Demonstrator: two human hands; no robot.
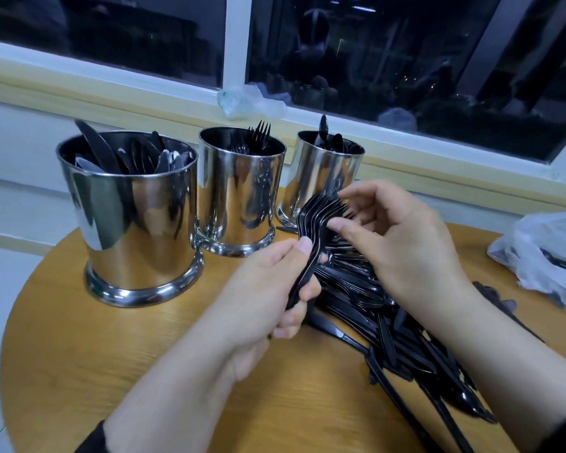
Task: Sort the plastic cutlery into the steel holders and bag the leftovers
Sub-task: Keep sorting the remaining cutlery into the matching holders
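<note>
A person's left hand [275, 289] grips a nested stack of black plastic forks [314, 223] by the handles, fingers curled tight around them and thumb pressed on top, at the centre of a round wooden table [111, 338]. The tines fan upward toward 12 o'clock. The right hand [402, 237], coming in from 3 o'clock, touches the fork heads with its thumb and curled index finger, the other fingers loosely bent above the tines.

Beneath and behind both hands, running toward 5 o'clock, lies a loose pile [389, 328] of black cutlery on the tabletop. Three steel holders stand in a row across the far side: the left holder [131, 223] at 10 o'clock is filled with knives, the middle holder [239, 197] at 12 o'clock has forks showing above its rim, and the right holder [321, 178] at 1 o'clock has spoons standing in it. The held forks sit just in front of the right holder.

A clear plastic bag [549, 256] with some dark cutlery inside rests at the table's edge at 3 o'clock. Crumpled plastic [249, 101] lies on the windowsill behind the holders.
</note>
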